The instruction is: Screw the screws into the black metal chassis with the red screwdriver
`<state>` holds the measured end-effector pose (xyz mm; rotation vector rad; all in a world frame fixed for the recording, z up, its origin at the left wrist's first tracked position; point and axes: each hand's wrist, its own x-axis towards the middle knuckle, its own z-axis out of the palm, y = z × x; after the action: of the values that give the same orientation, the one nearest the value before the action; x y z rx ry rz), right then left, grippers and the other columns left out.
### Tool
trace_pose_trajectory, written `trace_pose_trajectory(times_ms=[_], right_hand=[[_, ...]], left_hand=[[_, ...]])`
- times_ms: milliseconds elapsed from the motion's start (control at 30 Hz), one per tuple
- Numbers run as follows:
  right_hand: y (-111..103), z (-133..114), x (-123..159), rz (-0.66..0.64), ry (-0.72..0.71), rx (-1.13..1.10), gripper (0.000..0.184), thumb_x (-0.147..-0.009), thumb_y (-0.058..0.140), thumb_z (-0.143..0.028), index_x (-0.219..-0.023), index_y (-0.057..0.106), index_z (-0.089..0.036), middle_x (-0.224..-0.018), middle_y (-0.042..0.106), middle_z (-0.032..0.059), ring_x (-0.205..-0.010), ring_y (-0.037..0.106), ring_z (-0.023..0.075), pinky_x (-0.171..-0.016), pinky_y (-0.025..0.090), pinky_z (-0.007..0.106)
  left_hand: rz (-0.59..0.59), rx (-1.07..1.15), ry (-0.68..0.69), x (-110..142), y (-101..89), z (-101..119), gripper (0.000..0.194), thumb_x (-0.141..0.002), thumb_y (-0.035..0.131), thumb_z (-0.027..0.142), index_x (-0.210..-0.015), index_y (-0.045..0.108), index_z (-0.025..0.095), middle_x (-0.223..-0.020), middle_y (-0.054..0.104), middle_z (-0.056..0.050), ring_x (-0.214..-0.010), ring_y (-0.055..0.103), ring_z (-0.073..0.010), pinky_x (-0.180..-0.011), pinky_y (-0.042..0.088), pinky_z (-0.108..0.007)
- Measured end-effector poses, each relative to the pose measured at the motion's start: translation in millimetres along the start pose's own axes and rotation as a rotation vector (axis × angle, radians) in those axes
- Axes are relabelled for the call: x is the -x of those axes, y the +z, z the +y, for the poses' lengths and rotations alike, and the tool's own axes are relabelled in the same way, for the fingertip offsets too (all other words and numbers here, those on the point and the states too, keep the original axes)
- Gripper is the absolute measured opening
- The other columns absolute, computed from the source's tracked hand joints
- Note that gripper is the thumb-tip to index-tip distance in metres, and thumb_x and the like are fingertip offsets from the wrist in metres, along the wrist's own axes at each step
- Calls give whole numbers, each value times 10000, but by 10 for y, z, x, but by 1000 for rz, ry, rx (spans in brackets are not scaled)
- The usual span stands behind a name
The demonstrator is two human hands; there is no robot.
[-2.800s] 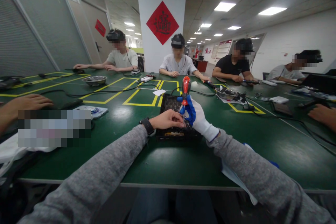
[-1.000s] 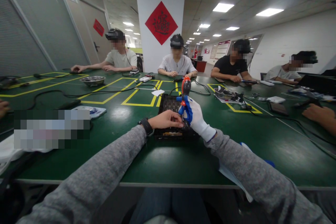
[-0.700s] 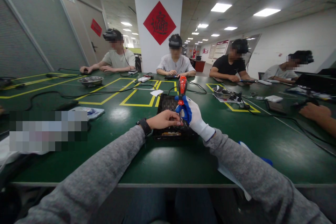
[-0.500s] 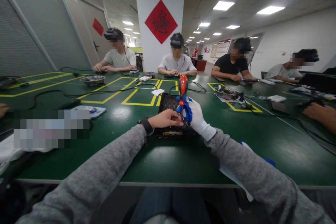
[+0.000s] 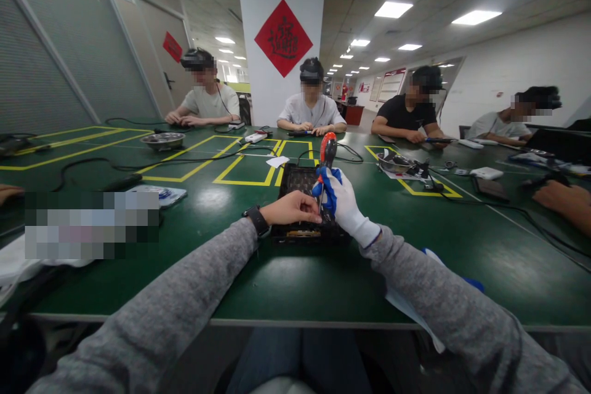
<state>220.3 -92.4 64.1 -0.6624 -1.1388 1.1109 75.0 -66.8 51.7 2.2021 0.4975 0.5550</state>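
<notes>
Table (image 5: 286, 292): smooth glossy green, banded with straight yellow tape (image 5: 242, 184)
Box (image 5: 286, 239): black, rectangular, topless, with a bumpy dark interior; flat on the table
Bowl (image 5: 162, 144): round shiny metal, well left of and beyond the box; dark contents, too small to tell
Right hand (image 5: 344, 200): gloved in white cloth with blue-coated fingers, closed round the screwdriver (image 5: 328, 151) above the box's right part
Left hand (image 5: 290, 208): bare, over the box's left side, fingers curled toward the thumb; cannot tell whether they pinch anything
Screwdriver: bulbous red-and-black handle, slim metal shaft, near upright, pointing down into the box
Watch (image 5: 257, 220): dark strap, left of the box
Strip (image 5: 303, 234): thin, amber, inside the box's near wall
</notes>
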Motion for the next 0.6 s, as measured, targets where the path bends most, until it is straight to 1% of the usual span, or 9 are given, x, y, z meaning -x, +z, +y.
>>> trace_pose_trajectory(times_ms=[100, 200, 267, 367, 467, 600], right_hand=[[-13, 11, -11, 1, -6, 7, 284, -746, 587, -447, -783, 492, -182, -538, 532, -56, -381, 417, 39, -373, 302, 167], [-43, 10, -13, -34, -17, 19, 342, -769, 539, -481, -916, 559, -173, -534, 527, -47, -387, 408, 46, -369, 283, 174], [-52, -7, -4, -50, -34, 29, 380, -779, 518, -486, -967, 582, -162, -544, 527, -39, -414, 427, 52, -387, 296, 176], [-36, -47, 20, -37, -40, 55, 358, -768, 541, -460, -944, 599, -153, -547, 517, -37, -439, 443, 55, -403, 310, 176], [0, -73, 38, -23, -27, 50, 343, -755, 559, -452, -942, 589, -165, -534, 504, -46, -430, 435, 56, -397, 303, 176], [25, -70, 33, -4, -10, 35, 327, -742, 577, -448, -928, 571, -179, -530, 505, -53, -427, 448, 58, -399, 314, 174]], left_hand=[[6, -28, 30, -1, -4, -2, 310, -731, 623, 388, -724, 607, 79, -693, 578, -20, -653, 503, -99, -647, 408, -218], [-16, -52, 63, 0, -10, -1, 299, -753, 605, 375, -767, 627, 77, -749, 600, -40, -708, 533, -115, -692, 418, -226], [-34, -61, 74, 0, -12, 2, 299, -768, 591, 372, -797, 639, 79, -779, 611, -50, -735, 545, -121, -716, 422, -228], [-52, -54, 61, -6, -9, 5, 310, -774, 582, 378, -825, 644, 78, -797, 620, -56, -747, 551, -124, -726, 425, -229], [-45, -37, 28, -13, -2, 4, 320, -753, 606, 388, -826, 637, 78, -809, 627, -57, -761, 553, -130, -737, 427, -237], [-28, -58, 11, -10, -2, 2, 326, -744, 612, 404, -776, 628, 80, -735, 606, -31, -707, 535, -117, -707, 420, -231]])
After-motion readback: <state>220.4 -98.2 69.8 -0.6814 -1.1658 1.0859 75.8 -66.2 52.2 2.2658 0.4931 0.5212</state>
